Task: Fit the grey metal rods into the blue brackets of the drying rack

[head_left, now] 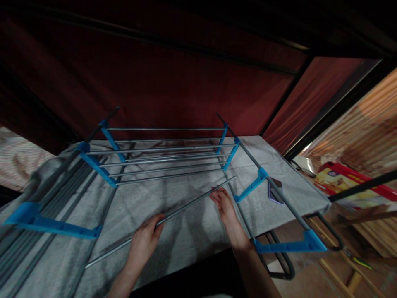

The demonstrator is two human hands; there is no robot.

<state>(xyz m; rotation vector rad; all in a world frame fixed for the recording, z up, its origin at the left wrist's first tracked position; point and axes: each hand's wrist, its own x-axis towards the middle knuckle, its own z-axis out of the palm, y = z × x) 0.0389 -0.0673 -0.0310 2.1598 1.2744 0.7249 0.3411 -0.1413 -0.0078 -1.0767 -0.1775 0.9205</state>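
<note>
A partly built rack point(167, 157) with grey metal rods and blue plastic brackets lies on a grey cloth-covered table point(173, 207). A loose metal rod point(186, 203) runs slantwise across the cloth, from lower left to upper right. My left hand point(144, 242) is closed round the rod's lower part. My right hand point(225, 207) pinches the same rod further up, close to a blue bracket point(251, 186) on the right side rail. A second blue bracket point(291, 246) sits on that rail near the table's front corner.
A blue bracket point(49, 221) with several grey rods lies at the left. A small dark flat object point(275, 191) rests on the cloth at the right. A red and yellow box point(344, 180) and wooden pieces lie on the floor beyond. A dark red wall stands behind.
</note>
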